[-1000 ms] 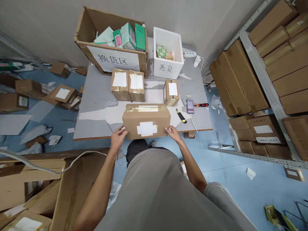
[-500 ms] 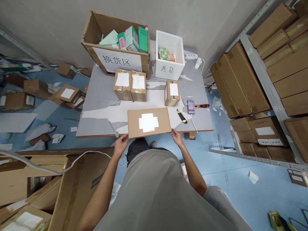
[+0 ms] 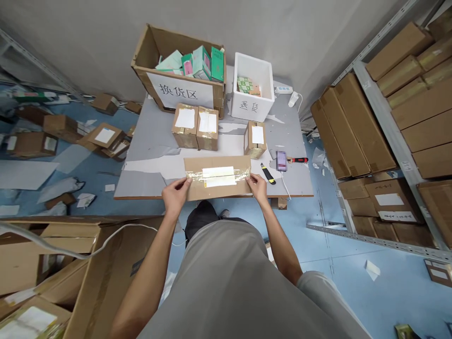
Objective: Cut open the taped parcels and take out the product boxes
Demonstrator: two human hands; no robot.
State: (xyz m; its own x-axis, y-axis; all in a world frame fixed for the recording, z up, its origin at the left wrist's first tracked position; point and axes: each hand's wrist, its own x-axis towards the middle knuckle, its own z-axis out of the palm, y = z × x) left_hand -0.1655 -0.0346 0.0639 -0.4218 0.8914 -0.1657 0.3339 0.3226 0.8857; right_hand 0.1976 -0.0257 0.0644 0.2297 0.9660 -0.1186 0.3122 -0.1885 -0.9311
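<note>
A flat cardboard box point(image 3: 219, 192) is at the front edge of the table, its taped side with a white label strip facing me. My left hand point(image 3: 175, 195) is closed on its left end, and my right hand point(image 3: 258, 187) pinches the right end. Just right of the box lies a black and yellow utility knife point(image 3: 268, 173). Behind the box stand two small taped cartons, a left one point(image 3: 185, 125) and a right one point(image 3: 207, 128), side by side. Another small carton point(image 3: 254, 139) is farther right.
At the table's back are a big open carton point(image 3: 141, 73) of green boxes and a white foam bin point(image 3: 252, 107). A phone point(image 3: 281, 161) on a cable lies beside a red-handled tool point(image 3: 299, 160). Shelving point(image 3: 391, 117) stands right; a large open carton point(image 3: 116, 273) sits at my left.
The box has been turned, so its taped side with the label strip now shows instead of the broad face with the cross-shaped label. Both hands have moved up along its ends.
</note>
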